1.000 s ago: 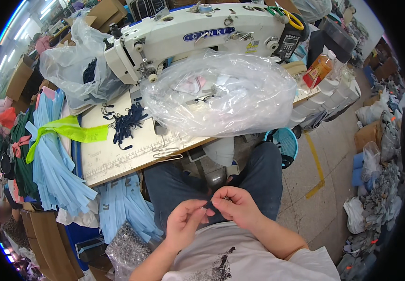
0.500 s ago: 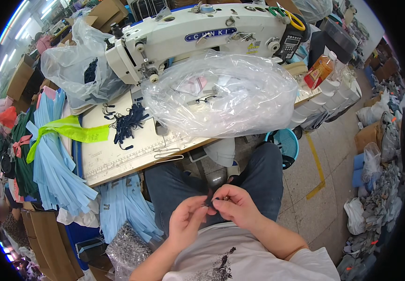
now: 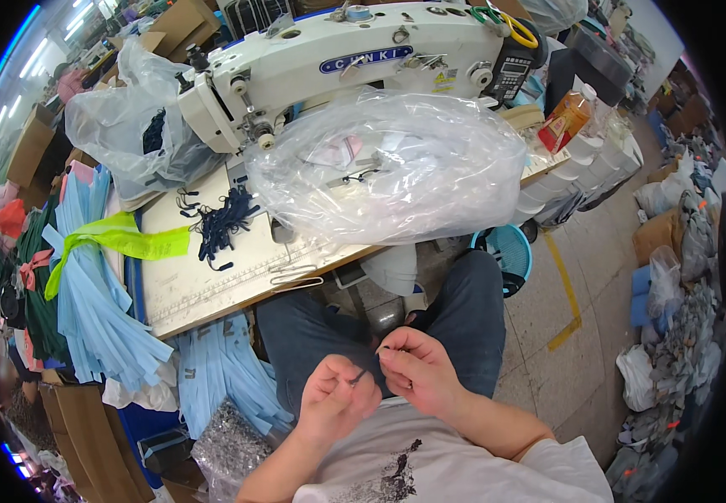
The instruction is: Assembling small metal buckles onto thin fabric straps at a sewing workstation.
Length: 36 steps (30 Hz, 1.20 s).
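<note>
Left hand point(image 3: 339, 401): thumb and fingers are closing in a pinch on a small, dark, narrow piece point(image 3: 357, 378), one end poking out; its material is too small to tell. Right hand point(image 3: 420, 369): thumb and forefinger are pressing together just beside it, a tiny dark bit showing at the tips, too small to identify. Both hands are sitting over the lap, in front of the long white metal sewing machine point(image 3: 296, 63), on the wearer's side.

Progress: the piece looks mid-handling; whether anything is fully done isn't showing. A tangled pile of dark navy looped cords point(image 3: 225, 220) is lying in front of the machine's left end, and a translucent plastic bag point(image 3: 115, 117) left of the machine is holding more dark cords. If these belong to the same work, plenty is probably remaining; no finished lot can be told apart.

Farther out: a big clear plastic bag point(image 3: 463, 189) is lying right in front of the machine; pale blue flat fabric strips point(image 3: 94, 314) are hanging left and forward of it.

Writing: a blue name plate point(image 3: 365, 59) is carrying white capitals on the machine; a yellow warning sticker point(image 3: 446, 80) is sitting right of that, its print too small.
</note>
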Available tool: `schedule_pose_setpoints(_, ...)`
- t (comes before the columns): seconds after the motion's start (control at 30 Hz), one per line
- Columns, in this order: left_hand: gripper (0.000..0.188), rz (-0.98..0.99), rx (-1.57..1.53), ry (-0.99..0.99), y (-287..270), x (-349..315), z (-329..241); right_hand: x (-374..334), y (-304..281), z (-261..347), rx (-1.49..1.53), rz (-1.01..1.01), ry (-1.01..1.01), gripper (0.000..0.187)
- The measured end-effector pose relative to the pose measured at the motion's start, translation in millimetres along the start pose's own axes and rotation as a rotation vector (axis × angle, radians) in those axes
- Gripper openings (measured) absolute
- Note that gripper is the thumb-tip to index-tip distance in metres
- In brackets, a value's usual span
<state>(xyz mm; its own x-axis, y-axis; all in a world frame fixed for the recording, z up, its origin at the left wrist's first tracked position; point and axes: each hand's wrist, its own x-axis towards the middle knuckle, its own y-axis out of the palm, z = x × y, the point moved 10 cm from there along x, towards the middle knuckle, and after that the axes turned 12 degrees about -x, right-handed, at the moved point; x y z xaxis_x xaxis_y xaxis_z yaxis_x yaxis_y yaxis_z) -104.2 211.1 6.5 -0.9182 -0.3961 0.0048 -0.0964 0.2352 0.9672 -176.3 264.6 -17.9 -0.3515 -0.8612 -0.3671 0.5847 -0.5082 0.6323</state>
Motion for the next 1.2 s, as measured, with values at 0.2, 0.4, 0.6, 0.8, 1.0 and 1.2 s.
schedule_pose_setpoints(0.2,0.021,0.069,-0.079,-0.038,7,3,-5,-1,9,19,-0.196,0.05,0.002,0.005)
schedule_pose_setpoints(0.4,0.025,-0.304,0.627,0.249,-14,13,-84,21,76,203,-1.189,-0.31,-0.786,0.019)
schedule_pose_setpoints(0.6,0.023,-0.546,1.546,0.73,-8,18,-220,46,30,102,-0.186,0.056,-0.025,0.008)
schedule_pose_setpoints(0.8,0.02,-0.44,2.153,0.6,-5,48,-228,6,-5,-48,-0.163,0.095,0.446,0.015)
schedule_pose_setpoints(1.0,0.01,-0.392,2.214,0.624,0,48,-217,-2,-8,-63,-0.19,0.227,0.414,0.024)
schedule_pose_setpoints(1.2,0.01,-0.422,1.586,1.005,13,10,-228,-3,0,-38,0.031,0.218,0.365,0.027)
